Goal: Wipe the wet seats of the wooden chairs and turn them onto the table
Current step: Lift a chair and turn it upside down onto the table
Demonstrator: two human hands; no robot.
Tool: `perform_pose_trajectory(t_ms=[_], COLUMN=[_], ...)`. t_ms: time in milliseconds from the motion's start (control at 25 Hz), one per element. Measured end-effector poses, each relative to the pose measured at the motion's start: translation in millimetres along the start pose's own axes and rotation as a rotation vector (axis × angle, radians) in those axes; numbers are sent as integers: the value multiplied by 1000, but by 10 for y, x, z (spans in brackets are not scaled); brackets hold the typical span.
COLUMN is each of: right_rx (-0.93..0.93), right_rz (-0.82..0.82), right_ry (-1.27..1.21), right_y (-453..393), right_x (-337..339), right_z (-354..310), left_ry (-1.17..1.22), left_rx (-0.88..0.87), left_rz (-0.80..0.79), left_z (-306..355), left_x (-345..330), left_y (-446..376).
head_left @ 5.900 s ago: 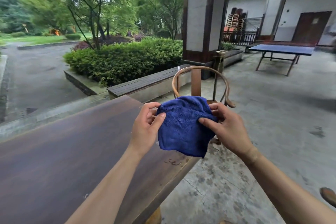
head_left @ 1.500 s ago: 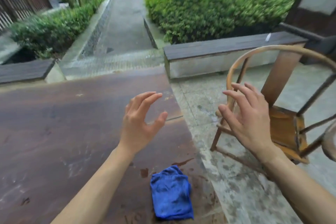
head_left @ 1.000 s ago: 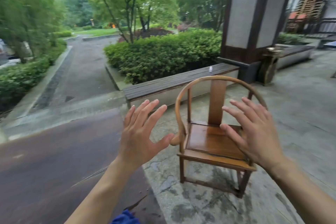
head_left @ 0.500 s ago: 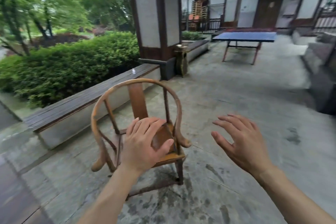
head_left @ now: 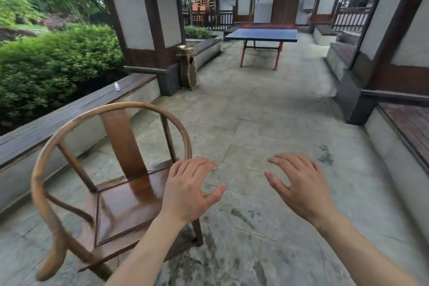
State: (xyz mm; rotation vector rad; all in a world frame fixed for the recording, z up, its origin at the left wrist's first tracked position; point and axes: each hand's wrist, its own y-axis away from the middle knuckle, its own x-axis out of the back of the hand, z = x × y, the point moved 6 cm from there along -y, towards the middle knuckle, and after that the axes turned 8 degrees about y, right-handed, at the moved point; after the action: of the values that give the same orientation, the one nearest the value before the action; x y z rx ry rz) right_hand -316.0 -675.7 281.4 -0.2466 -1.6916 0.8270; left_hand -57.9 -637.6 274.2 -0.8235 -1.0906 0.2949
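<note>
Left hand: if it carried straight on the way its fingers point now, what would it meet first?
Probably the chair: the left hand is open over the seat's right edge, fingers aimed forward near the rear right post. Depth is unclear, so it may pass over bare paving instead.

- Lower left of the frame: wooden chair (head_left: 120,193) on the paved floor (head_left: 267,127), backrest toward the upper left.
- Over the chair's right front edge: left hand (head_left: 189,190), fingers spread, empty.
- Right of it, lower centre-right, over bare floor: right hand (head_left: 299,187), likewise spread and empty, well apart from the chair.
- Behind the chair, along the left edge: low bench (head_left: 69,116), small bottle (head_left: 117,86) on top, hedge (head_left: 53,62) beyond.
- Upper centre: table-tennis table (head_left: 263,36), pillar (head_left: 144,14) to its left.
</note>
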Motion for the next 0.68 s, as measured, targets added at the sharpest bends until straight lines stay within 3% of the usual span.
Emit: perform_pose_trajectory(t_ms=[400,680], right_rx=[-28,-7], right_rz=[-44,-70], right_ry=[28,9], right_y=[-1046,-1667], right_x=[-1122,-1893], right_z=[233,927], left_ry=[-13,-45], left_rx=[48,22], left_rz=[-41,-23], left_z=[-1030,-1419], left_x=[-1114,-2008], left_y=[-904,-1554])
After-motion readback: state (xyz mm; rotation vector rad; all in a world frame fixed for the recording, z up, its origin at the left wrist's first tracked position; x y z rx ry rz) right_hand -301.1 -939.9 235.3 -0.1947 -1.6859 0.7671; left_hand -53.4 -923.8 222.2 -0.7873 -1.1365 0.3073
